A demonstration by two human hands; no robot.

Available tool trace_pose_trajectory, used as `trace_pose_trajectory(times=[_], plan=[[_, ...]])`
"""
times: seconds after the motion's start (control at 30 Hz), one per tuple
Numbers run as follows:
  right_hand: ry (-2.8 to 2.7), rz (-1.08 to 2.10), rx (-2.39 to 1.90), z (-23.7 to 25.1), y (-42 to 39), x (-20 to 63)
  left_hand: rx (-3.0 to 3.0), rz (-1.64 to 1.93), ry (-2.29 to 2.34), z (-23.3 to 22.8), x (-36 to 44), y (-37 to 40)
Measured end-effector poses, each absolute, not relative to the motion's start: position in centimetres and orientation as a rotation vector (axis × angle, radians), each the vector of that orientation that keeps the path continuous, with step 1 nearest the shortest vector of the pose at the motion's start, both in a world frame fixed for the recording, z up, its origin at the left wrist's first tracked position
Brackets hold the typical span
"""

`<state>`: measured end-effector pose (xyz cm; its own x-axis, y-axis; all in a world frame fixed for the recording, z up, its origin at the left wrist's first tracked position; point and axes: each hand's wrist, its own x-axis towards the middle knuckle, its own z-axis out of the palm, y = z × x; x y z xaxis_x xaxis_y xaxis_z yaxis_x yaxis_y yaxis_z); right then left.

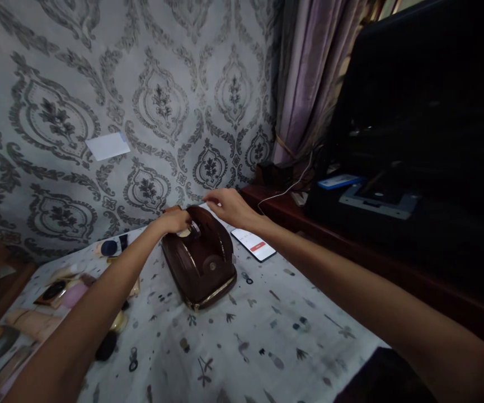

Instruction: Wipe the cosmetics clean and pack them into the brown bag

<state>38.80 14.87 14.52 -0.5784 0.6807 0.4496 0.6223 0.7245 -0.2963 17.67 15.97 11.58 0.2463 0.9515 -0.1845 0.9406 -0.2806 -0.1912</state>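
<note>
A dark brown makeup bag (212, 285) with a gold zip lies unzipped on the patterned cloth (233, 358). My left hand (177, 221) reaches over its left rim with curled fingertips partly hidden in the opening. A small clear, shiny item (194, 228) shows beside those fingers, but whether they grip it is unclear. At the far right rim, my right hand (229, 206) is bent over the raised side of the bag, thumb and fingers closed on its edge. A phone (255, 245) with a lit screen lies just right of the bag.
Several cosmetics, among them a pink sponge (75, 294) and a black-lidded compact (53, 290), lie to the left. A dark red ledge (275, 207) with cables and a large black screen (409, 112) border the right. Patterned wallpaper (161, 101) rises behind.
</note>
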Motion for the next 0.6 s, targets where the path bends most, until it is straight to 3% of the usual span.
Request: trace_pose_trajectory(times=[0.23, 0.6], plan=[[-2.081, 0.430, -0.853, 8.9, 13.3, 41.2, -2.375, 0.212, -1.892, 13.1, 17.1, 14.5], [-1.996, 0.488, -0.819, 6.4, 12.5, 41.2, -2.180, 0.549, -1.879, 12.3, 20.1, 14.7]])
